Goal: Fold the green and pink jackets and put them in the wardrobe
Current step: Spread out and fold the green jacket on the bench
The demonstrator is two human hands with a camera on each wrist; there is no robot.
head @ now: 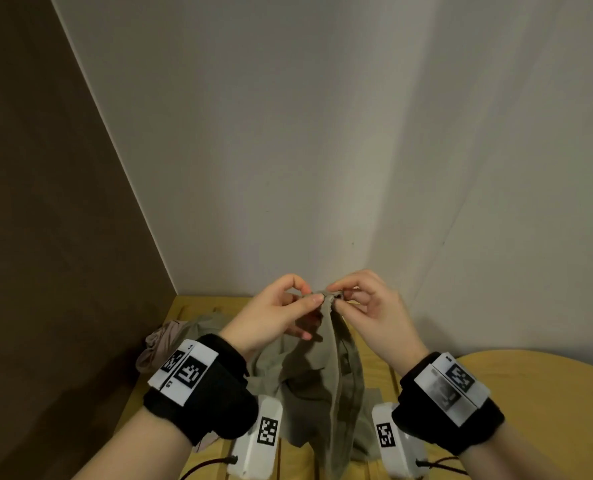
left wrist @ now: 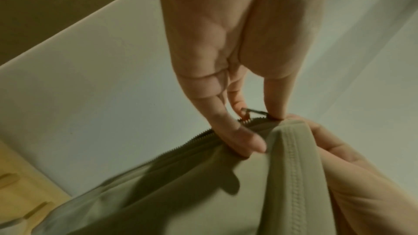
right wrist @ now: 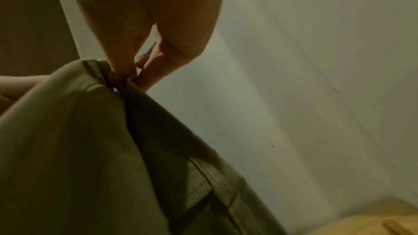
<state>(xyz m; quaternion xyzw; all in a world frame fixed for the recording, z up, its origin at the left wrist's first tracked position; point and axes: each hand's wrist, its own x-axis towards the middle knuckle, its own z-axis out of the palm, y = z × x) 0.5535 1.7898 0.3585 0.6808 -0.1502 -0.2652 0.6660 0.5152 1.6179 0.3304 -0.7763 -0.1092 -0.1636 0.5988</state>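
The green jacket (head: pixel 326 375) hangs lifted above the wooden slats, held at its top edge by both hands. My left hand (head: pixel 310 297) pinches the fabric beside the zipper teeth, with a metal zipper pull (left wrist: pixel 255 112) right by the thumb. My right hand (head: pixel 336 296) pinches the same top edge close beside it; the two hands almost touch. In the left wrist view the left hand (left wrist: pixel 260 128) grips the jacket (left wrist: pixel 181 185) at its zipper. In the right wrist view the right hand (right wrist: pixel 126 78) pinches the bunched jacket (right wrist: pixel 79 149). The pink jacket (head: pixel 161 341) lies crumpled at the left.
A slatted wooden surface (head: pixel 378 372) lies below the jacket. A round wooden top (head: pixel 547 393) is at the right. White walls (head: pixel 288 150) meet in a corner behind, and a dark brown panel (head: pixel 38 237) stands on the left.
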